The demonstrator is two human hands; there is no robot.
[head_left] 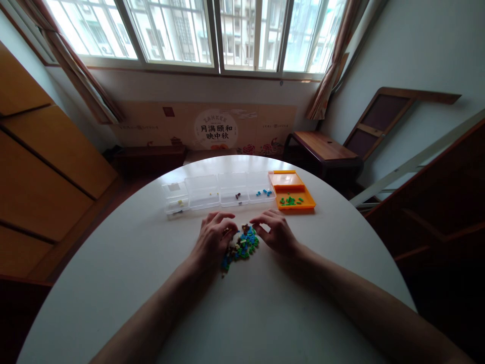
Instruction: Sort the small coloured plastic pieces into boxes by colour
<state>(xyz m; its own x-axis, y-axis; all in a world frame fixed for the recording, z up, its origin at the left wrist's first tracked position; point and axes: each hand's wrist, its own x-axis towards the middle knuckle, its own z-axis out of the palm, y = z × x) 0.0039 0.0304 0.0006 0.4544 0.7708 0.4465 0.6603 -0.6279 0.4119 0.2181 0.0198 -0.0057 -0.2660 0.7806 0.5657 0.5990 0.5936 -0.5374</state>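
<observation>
A heap of tiny building bricks, mixed blue, green, brown and cream, lies on the white round table between my two hands. At its left edge my left hand is closed, thumb and fingers curled together, with a small blue brick showing at the tips. My right hand reaches over the heap's upper right side. Its thumb and index finger are drawn together in a pinch; whatever is between them is too small to make out.
Behind the hands stands a row of clear plastic boxes with open lids, several holding a few bricks sorted by colour. An orange box at the right end holds green bricks. A wooden stool is beyond the table.
</observation>
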